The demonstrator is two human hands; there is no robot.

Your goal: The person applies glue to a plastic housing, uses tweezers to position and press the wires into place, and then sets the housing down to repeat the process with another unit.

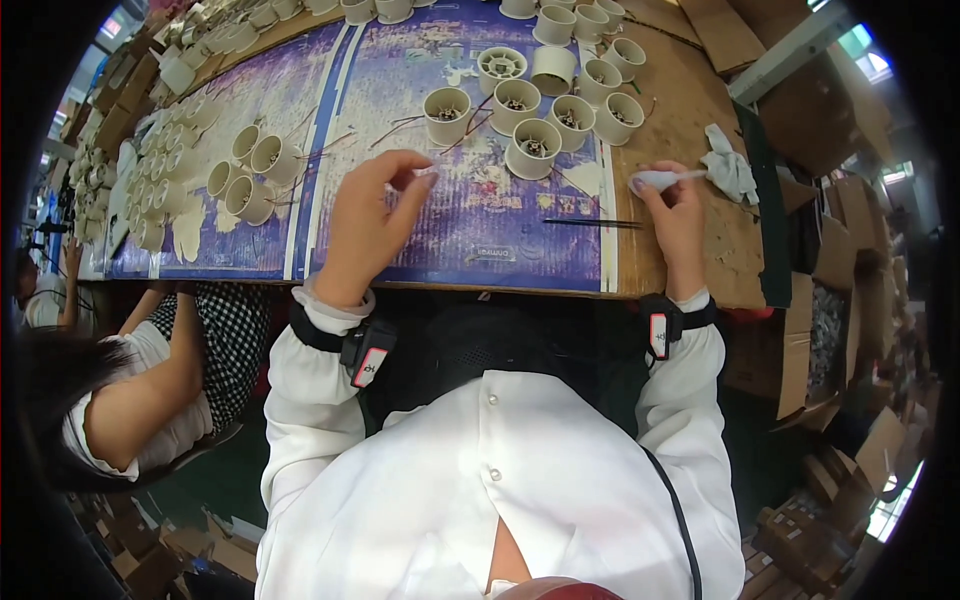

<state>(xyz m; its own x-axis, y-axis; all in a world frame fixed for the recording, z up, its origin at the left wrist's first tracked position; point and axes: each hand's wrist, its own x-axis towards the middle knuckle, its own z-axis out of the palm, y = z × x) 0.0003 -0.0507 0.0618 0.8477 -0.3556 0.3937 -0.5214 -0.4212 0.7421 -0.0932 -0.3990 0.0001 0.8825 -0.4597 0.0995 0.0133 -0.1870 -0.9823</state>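
Observation:
My left hand [368,218] hovers over the blue-purple sheet with fingers bent and the thumb held apart, nothing in it. Just beyond its fingertips stands a cream plastic cup [447,116] with small parts inside and thin wires trailing out. My right hand [680,222], at the right side of the table, grips a small white squeeze bottle [657,180] with a thin nozzle pointing right. Between my hands lies a pair of thin black tweezers [592,223]. Ahead of them sits a cluster of similar cups, one of which is this near cup [533,148].
Several more cups [248,199] stand to the left, with others along the far edge. A crumpled white cloth [730,165] lies right of the bottle. At the left sits another person [150,390]. Open cardboard boxes [800,345] stand on the right.

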